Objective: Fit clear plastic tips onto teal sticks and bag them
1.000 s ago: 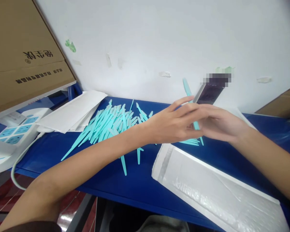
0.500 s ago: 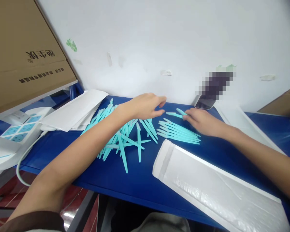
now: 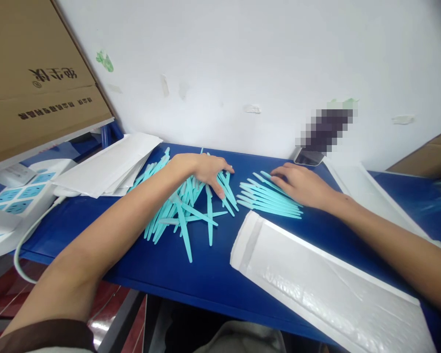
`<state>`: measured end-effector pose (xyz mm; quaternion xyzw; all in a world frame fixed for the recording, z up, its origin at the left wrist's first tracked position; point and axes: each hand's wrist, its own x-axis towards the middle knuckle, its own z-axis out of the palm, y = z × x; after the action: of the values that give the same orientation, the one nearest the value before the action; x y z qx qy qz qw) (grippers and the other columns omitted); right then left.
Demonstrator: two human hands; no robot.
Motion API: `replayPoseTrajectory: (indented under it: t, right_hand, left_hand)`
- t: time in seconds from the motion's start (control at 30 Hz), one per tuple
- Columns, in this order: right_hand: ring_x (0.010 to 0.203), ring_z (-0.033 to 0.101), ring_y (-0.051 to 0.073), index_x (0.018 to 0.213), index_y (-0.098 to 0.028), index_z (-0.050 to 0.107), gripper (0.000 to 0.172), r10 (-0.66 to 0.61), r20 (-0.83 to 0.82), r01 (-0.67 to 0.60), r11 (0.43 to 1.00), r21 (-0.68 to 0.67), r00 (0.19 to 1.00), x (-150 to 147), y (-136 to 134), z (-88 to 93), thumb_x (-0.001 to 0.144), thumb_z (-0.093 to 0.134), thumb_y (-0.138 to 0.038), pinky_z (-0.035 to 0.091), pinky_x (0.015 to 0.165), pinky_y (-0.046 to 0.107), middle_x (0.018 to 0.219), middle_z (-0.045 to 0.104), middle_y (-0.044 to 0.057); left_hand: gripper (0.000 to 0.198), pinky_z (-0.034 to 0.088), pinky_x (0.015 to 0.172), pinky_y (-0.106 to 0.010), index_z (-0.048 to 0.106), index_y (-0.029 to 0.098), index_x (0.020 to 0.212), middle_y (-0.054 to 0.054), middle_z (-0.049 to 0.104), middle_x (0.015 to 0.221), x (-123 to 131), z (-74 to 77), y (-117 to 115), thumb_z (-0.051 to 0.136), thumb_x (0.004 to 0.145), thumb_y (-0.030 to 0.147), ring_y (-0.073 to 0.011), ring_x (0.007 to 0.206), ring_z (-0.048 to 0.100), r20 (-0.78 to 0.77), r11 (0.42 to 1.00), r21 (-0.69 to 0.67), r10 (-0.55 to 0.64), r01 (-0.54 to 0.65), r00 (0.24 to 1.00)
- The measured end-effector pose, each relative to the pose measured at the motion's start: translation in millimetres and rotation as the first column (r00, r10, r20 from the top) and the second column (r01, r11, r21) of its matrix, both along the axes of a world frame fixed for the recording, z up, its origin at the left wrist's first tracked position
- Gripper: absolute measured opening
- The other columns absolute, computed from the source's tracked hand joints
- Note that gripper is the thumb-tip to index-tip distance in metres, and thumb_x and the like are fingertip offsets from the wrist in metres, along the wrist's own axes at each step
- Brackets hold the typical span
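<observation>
My left hand (image 3: 210, 172) reaches over a loose heap of turquoise eyebrow razors (image 3: 185, 208) with pale caps. Its thumb and fingers are spread around a few razors (image 3: 227, 189) at the heap's right side, and no grip on them shows. Further right, several more razors lie side by side in a fanned row (image 3: 270, 198), capped ends to the left. My right hand (image 3: 297, 182) rests at the far side of that row, its fingers stretched over the uppermost razors and partly covering them. I see no closed grip there.
A white bubble mailer (image 3: 327, 279) lies at the front right of the blue table (image 3: 202, 279). White envelopes (image 3: 106, 169) and a power strip (image 3: 29, 189) are on the left, below a cardboard box (image 3: 40, 73). A phone (image 3: 310, 156) leans on the wall.
My left hand has moved left and down onto the heap. My right hand has lowered the two razors it held into the row, and its fingers have loosened.
</observation>
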<state>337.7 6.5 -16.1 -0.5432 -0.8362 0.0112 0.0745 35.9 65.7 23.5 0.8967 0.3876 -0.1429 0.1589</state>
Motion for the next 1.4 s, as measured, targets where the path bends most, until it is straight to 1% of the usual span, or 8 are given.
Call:
replayPoseTrajectory:
  t: [0.13, 0.27, 0.43, 0.63, 0.77, 0.9, 1.13, 1.4]
  right_hand:
    - [0.103, 0.068, 0.032, 0.126, -0.015, 0.068, 0.048, 0.029, -0.117, -0.027, 0.999, 0.02, 0.993, -4.3, 0.4, 0.5, 0.103, 0.038, -0.045, 0.051, 0.09, 0.049, 0.118, 0.072, 0.017]
    - [0.077, 0.068, 0.027, 0.126, -0.018, 0.068, 0.045, -0.058, -0.067, 0.055, 0.998, -0.039, 0.996, -4.9, -2.5, 9.7, 0.099, 0.043, -0.044, 0.047, 0.092, 0.053, 0.081, 0.074, 0.006]
    - [0.069, 0.067, 0.026, 0.109, -0.018, 0.073, 0.037, -0.085, -0.024, 0.083, 0.992, -0.094, 0.996, -0.1, -0.3, 11.2, 0.096, 0.048, -0.041, 0.049, 0.072, 0.039, 0.067, 0.069, 0.004]
    - [0.079, 0.068, 0.026, 0.104, -0.018, 0.075, 0.032, -0.004, -0.023, 0.003, 0.999, -0.038, 1.0, 1.9, 4.5, 4.4, 0.094, 0.049, -0.034, 0.051, 0.074, 0.039, 0.085, 0.074, 0.009]
    - [0.088, 0.068, 0.027, 0.11, -0.02, 0.076, 0.038, 0.124, -0.12, -0.134, 0.988, -0.073, 0.985, -3.3, -2.1, 10.3, 0.099, 0.044, -0.038, 0.053, 0.082, 0.042, 0.098, 0.075, 0.01]
    - [0.088, 0.066, 0.028, 0.126, -0.019, 0.071, 0.049, 0.194, -0.174, -0.211, 0.974, -0.084, 0.965, -8.6, -10.9, 14.9, 0.099, 0.046, -0.051, 0.054, 0.081, 0.045, 0.104, 0.07, 0.013]
    - [0.138, 0.045, 0.041, 0.155, -0.028, 0.047, 0.066, 0.298, -0.079, -0.304, 0.949, -0.089, 0.951, -13.8, -20.8, 9.4, 0.1, 0.041, -0.065, 0.042, 0.108, 0.064, 0.154, 0.046, 0.018]
    - [0.142, 0.042, 0.042, 0.158, -0.032, 0.039, 0.064, 0.247, -0.061, -0.25, 0.966, -0.068, 0.967, -12.1, -18.0, 2.4, 0.102, 0.034, -0.063, 0.04, 0.11, 0.065, 0.159, 0.039, 0.017]
  left_hand:
    - [0.108, 0.027, 0.121, -0.06, 0.045, 0.031, 0.157, -0.012, 0.04, 0.165, -5.8, 4.6, 3.3, 0.077, 0.063, 0.076, -0.0443, 0.148, 0.038, -0.034, 0.999, 0.026, 0.045, -0.044, 0.998]
    - [0.11, 0.036, 0.117, -0.053, 0.046, 0.034, 0.156, -0.01, 0.043, 0.163, -15.7, 6.9, 9.3, 0.08, 0.059, 0.073, -0.043, 0.147, 0.04, -0.042, 0.995, 0.007, 0.103, -0.103, 0.994]
    - [0.103, 0.038, 0.115, -0.052, 0.048, 0.033, 0.154, -0.01, 0.047, 0.161, -22.0, 7.0, 13.7, 0.076, 0.064, 0.074, -0.042, 0.144, 0.044, -0.034, 0.992, 0.011, 0.124, -0.124, 0.992]
    - [0.083, 0.047, 0.101, -0.041, 0.057, 0.025, 0.146, -0.011, 0.059, 0.15, -11.5, 11.8, 3.9, 0.069, 0.075, 0.067, -0.0332, 0.126, 0.06, 0.06, 0.999, 0.043, 0.017, -0.019, 0.998]
    - [0.052, 0.049, 0.081, -0.035, 0.072, 0.02, 0.114, -0.01, 0.074, 0.117, 5.2, 16.8, -11.8, 0.068, 0.079, 0.06, -0.0264, 0.097, 0.067, 0.128, 0.992, 0.107, -0.075, 0.061, 0.989]
    - [0.044, 0.043, 0.069, -0.034, 0.067, 0.019, 0.088, -0.009, 0.071, 0.091, 25.0, 15.0, -29.0, 0.06, 0.087, 0.063, -0.0224, 0.08, 0.062, 0.194, 0.977, 0.157, -0.177, 0.147, 0.965]
    - [0.059, 0.045, 0.091, -0.043, 0.059, 0.016, 0.11, -0.018, 0.063, 0.115, 38.6, -8.4, -38.3, 0.049, 0.092, 0.072, -0.0331, 0.107, 0.053, 0.075, 0.965, 0.229, -0.146, 0.126, 0.986]
    - [0.063, 0.044, 0.093, -0.044, 0.056, 0.016, 0.113, -0.019, 0.061, 0.117, 36.3, -9.1, -36.5, 0.038, 0.095, 0.074, -0.0332, 0.105, 0.053, 0.094, 0.966, 0.221, -0.161, 0.137, 0.983]
